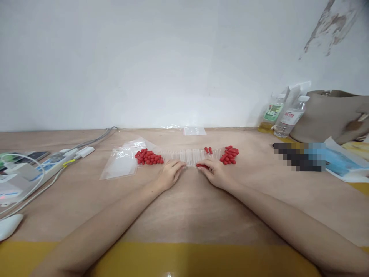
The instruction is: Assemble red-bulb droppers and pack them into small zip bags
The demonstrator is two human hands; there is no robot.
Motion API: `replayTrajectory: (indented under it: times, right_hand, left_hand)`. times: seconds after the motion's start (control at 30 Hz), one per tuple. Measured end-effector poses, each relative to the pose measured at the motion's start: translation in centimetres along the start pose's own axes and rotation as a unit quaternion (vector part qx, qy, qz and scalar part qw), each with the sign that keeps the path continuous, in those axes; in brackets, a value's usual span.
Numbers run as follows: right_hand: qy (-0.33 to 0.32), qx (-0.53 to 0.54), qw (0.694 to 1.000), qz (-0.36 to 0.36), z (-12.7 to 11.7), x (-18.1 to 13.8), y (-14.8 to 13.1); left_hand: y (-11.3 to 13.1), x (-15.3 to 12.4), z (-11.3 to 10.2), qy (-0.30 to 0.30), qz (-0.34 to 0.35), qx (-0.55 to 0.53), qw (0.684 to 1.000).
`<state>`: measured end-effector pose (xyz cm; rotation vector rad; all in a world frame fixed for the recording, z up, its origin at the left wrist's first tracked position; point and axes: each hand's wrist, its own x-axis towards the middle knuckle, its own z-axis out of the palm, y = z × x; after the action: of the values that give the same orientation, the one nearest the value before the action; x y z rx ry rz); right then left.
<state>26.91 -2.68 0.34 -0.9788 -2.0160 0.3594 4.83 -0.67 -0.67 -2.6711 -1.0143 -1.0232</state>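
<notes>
A row of clear plastic tubes (188, 156) lies across the middle of the wooden table. My left hand (170, 174) rests at the row's near edge, fingers curled on a clear tube. My right hand (215, 173) pinches a small red cap (201, 165) at the same edge. One pile of red caps (148, 157) lies left of the row and another pile of red caps (230, 154) lies right of it. Two red caps (208, 150) sit on tubes behind my right hand.
Clear zip bags (121, 163) lie left of the caps, and a small bag (194, 131) by the wall. A power strip with cables (52, 163) and a white mouse (8, 226) are at far left. Two bottles (281, 113), a beige bag (331, 115) and papers (346, 163) stand at right.
</notes>
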Motion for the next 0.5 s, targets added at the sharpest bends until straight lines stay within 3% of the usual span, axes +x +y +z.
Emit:
replayTrajectory:
  times: [0.5]
  right_hand:
    - [0.015,-0.01,0.999,-0.046,0.74,-0.52,-0.15]
  left_hand:
    - [-0.04,-0.06,-0.22,-0.026,0.053,-0.013,0.998]
